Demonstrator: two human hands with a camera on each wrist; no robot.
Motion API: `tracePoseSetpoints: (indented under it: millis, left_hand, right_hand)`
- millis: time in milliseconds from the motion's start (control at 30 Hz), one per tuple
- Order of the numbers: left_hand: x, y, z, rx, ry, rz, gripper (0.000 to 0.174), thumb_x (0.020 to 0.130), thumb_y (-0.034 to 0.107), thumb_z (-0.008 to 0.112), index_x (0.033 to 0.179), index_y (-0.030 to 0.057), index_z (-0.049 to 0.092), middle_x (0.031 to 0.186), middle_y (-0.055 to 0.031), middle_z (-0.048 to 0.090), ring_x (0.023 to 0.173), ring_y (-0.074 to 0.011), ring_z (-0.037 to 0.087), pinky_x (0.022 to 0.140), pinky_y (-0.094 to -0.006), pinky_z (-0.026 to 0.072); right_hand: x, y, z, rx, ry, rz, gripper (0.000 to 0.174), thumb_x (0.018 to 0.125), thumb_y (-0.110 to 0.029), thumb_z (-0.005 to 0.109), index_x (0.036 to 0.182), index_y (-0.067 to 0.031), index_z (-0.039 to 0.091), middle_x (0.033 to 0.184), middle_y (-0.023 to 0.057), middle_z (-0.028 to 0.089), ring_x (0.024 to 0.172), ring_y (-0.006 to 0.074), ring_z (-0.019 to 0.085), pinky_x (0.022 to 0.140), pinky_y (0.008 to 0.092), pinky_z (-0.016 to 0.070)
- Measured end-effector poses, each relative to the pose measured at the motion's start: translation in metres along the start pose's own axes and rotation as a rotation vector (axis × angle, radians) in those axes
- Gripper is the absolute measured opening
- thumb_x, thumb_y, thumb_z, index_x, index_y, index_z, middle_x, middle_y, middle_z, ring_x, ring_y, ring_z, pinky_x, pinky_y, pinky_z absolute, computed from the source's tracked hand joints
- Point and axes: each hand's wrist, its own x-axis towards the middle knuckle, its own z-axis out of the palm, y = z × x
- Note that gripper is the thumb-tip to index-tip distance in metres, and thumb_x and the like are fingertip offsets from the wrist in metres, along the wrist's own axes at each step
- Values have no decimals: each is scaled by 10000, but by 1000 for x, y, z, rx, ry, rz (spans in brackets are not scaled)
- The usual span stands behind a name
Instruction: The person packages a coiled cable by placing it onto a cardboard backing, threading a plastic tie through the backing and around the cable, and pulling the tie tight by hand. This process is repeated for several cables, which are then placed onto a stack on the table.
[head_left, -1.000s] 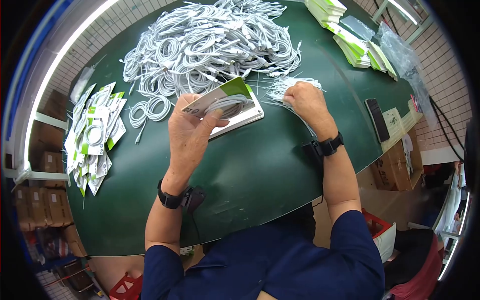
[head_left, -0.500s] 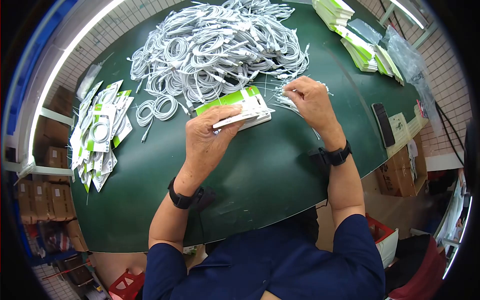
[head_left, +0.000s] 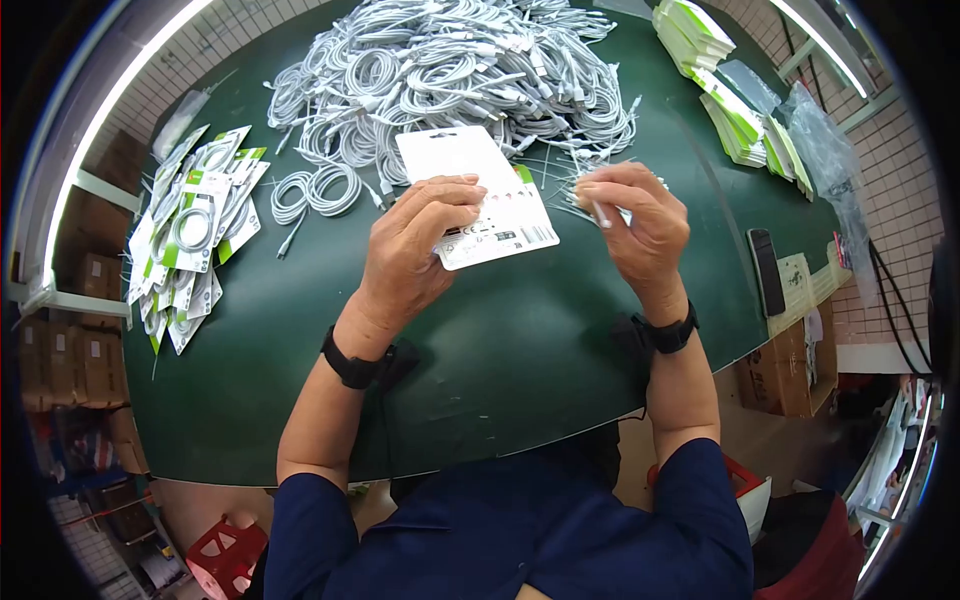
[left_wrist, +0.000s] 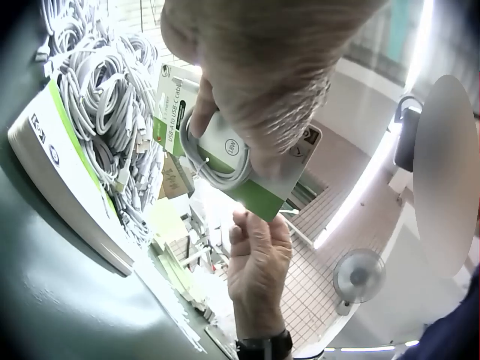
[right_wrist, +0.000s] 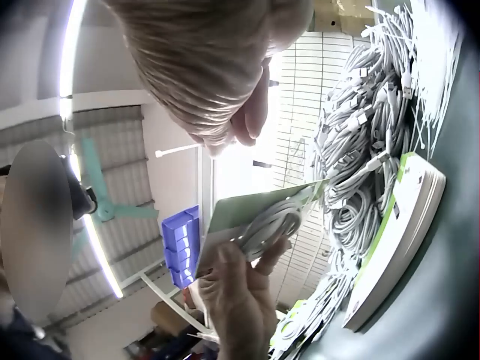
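My left hand [head_left: 412, 235] holds a green and white packaging card [head_left: 500, 225], tilted up with its printed back showing in the head view. In the left wrist view, a coiled grey-white USB cable [left_wrist: 241, 174] lies against the card's front, under my fingers and thumb. To the right of the card, my right hand [head_left: 648, 225] pinches a thin white cable tie [right_wrist: 178, 150] between thumb and fingers. A pile of white cable ties [head_left: 568, 207] lies on the table just behind that hand. A stack of cards [right_wrist: 401, 232] sits on the table below the held one.
A large heap of coiled cables [head_left: 450, 80] covers the back of the green table [head_left: 500, 370]. Carded cables [head_left: 190, 230] are piled on the left. More card stacks [head_left: 735, 120], a plastic bag [head_left: 825, 150] and a phone [head_left: 766, 272] lie on the right.
My left hand has turned the card over, so its back now shows in the head view. The right hand has lifted from the pile with a cable tie pinched in its fingers.
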Motion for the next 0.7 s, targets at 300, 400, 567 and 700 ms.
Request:
tracePoseSetpoints:
  millis: [300, 400, 567, 700]
  left_hand:
    - [-3, -3, -1, -35, -34, -8, 351, 742, 93, 933, 937, 56, 643, 1105, -126, 788, 1117, -344, 761, 948, -410, 604]
    - [-5, -5, 1, -30, -30, -5, 341, 712, 48, 900, 928, 56, 637, 1088, -98, 767, 1114, -319, 753, 930, -398, 611]
    - [-5, -7, 0, 24, -17, -20, 321, 719, 23, 885, 914, 52, 631, 1077, -97, 772, 1110, -319, 754, 922, -396, 607]
    - [-1, -6, -1, 22, 20, -16, 295, 747, 9, 873, 900, 52, 625, 1058, -106, 778, 1088, -327, 763, 925, -402, 600]
  right_hand:
    - [-5, -39, 7, 391, 32, -54, 274, 823, 78, 843, 1057, 3, 722, 959, 189, 762, 840, 248, 760, 708, 346, 593]
    - [-8, -40, 9, 380, 25, -77, 270, 826, 60, 850, 1057, 2, 724, 956, 194, 759, 834, 246, 761, 692, 335, 594]
    - [-2, -34, -3, 41, 108, -65, 248, 849, 87, 821, 1061, 1, 725, 974, 173, 765, 831, 231, 762, 695, 300, 585]
    - [4, -9, -19, -130, 160, 130, 170, 909, 99, 745, 1045, -1, 722, 1008, 108, 770, 810, 188, 761, 691, 279, 587]
